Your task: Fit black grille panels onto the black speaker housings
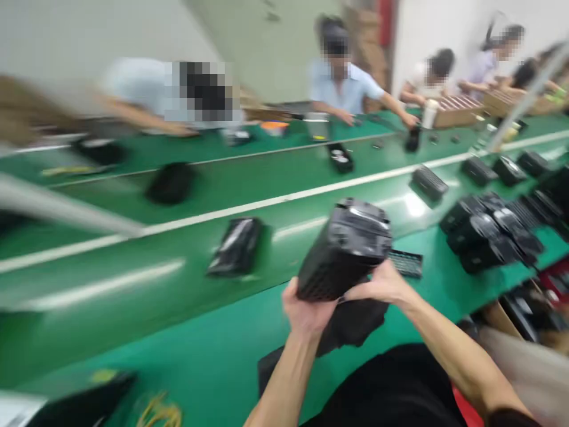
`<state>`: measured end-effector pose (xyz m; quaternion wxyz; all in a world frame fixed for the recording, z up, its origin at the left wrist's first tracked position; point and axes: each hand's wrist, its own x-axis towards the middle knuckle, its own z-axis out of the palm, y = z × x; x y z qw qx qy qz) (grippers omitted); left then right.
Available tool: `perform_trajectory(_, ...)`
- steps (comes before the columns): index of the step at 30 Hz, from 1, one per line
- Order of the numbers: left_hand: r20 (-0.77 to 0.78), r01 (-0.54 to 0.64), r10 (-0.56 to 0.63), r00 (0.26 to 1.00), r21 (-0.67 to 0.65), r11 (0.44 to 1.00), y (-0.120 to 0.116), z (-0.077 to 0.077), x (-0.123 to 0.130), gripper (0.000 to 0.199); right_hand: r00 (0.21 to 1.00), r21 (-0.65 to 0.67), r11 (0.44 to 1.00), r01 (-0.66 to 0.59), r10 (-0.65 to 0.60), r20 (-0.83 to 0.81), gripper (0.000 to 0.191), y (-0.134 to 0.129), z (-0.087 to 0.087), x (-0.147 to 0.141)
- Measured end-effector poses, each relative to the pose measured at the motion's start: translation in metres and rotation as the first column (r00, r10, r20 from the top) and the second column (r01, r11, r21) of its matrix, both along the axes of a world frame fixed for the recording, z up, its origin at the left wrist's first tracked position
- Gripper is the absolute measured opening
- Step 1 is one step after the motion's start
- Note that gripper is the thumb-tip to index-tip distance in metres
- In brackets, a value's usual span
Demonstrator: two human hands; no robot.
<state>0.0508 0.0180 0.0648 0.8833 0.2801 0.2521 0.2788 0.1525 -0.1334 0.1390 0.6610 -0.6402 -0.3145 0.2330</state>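
Note:
Held up over the near edge of the bench is a black boxy housing (340, 252), tilted, with a perforated side and a moulded end face turned upward. My left hand (307, 311) grips its lower left end from below. My right hand (380, 286) is closed on its lower right side; some fingertips are hidden behind it. Beneath my hands lies a dark, flat-looking piece (360, 323) on the green bench, partly covered by them. A small black grille-like panel (406, 264) rests just beyond my right hand.
A black plastic-wrapped item (235, 246) and a perforated black housing (429, 182) lie on the green belt (200, 296). Several black housings (484, 231) are grouped at right. Yellow bands (160, 410) lie at the lower left. Several people work across the belt.

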Motion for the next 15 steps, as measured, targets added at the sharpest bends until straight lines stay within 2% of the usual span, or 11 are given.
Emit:
perform_trajectory(1, -0.056, 0.045, -0.046, 0.997, -0.017, 0.999, 0.002, -0.006, 0.001, 0.058, 0.999, 0.008, 1.0, 0.026, -0.026, -0.019, 0.139, 0.012, -0.01, 0.003)
perform_trajectory(3, -0.182, 0.21, -0.203, 0.962, 0.02, 0.977, 0.012, -0.008, 0.003, 0.059, 0.998, 0.069, 0.997, 0.02, -0.016, -0.059, 0.127, 0.02, -0.025, 0.013)
perform_trajectory(5, -0.298, 0.352, -0.299, 0.906, 0.141, 0.925, 0.028, 0.002, 0.001, 0.066, 1.0, 0.054, 0.999, 0.007, -0.007, -0.014, 0.119, 0.01, -0.033, 0.018)
perform_trajectory(7, -0.367, 0.386, -0.256, 0.894, 0.342, 0.857, 0.048, 0.021, -0.003, 0.083, 0.992, -0.104, 0.995, 0.003, 0.01, 0.123, 0.119, -0.005, -0.036, 0.022)
perform_trajectory(9, -0.413, 0.42, -0.204, 0.887, 0.544, 0.726, 0.064, 0.041, -0.005, 0.106, 0.953, -0.317, 0.949, 0.004, 0.092, 0.288, 0.12, -0.018, -0.039, 0.027)
perform_trajectory(11, -0.522, 0.543, -0.207, 0.827, 0.648, 0.533, 0.074, 0.053, -0.003, 0.123, 0.894, -0.467, 0.884, 0.025, 0.189, 0.406, 0.12, -0.023, -0.043, 0.03)
perform_trajectory(13, -0.644, 0.668, -0.205, 0.737, 0.647, 0.367, 0.075, 0.057, 0.001, 0.124, 0.857, -0.551, 0.834, 0.033, 0.26, 0.444, 0.118, -0.025, -0.048, 0.03)
perform_trajectory(15, -0.709, 0.725, -0.174, 0.683, 0.628, 0.284, 0.07, 0.055, 0.005, 0.114, 0.85, -0.603, 0.798, 0.017, 0.306, 0.429, 0.116, -0.026, -0.054, 0.029)
